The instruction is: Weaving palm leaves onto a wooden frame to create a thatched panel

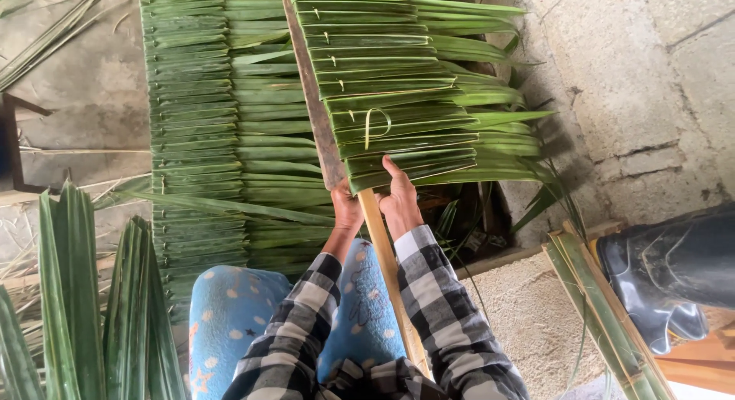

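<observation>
A long wooden slat (383, 251) runs up between my knees, and folded green palm leaves (398, 94) are stitched along it in overlapping rows. My left hand (347, 208) grips the slat's left side just below the last folded leaf. On the slat's right side, my right hand (400, 197) presses that last leaf with the thumb up on its edge. A thin strip loop (375, 124) sticks out of the leaves above my hands. Both sleeves are black-and-white checked.
A finished leaf panel (199, 124) lies flat on the floor to the left. Loose upright leaves (92, 308) stand at the lower left. A bundle of split stalks (597, 308) and a black rubber boot (674, 270) lie at the right beside a concrete wall.
</observation>
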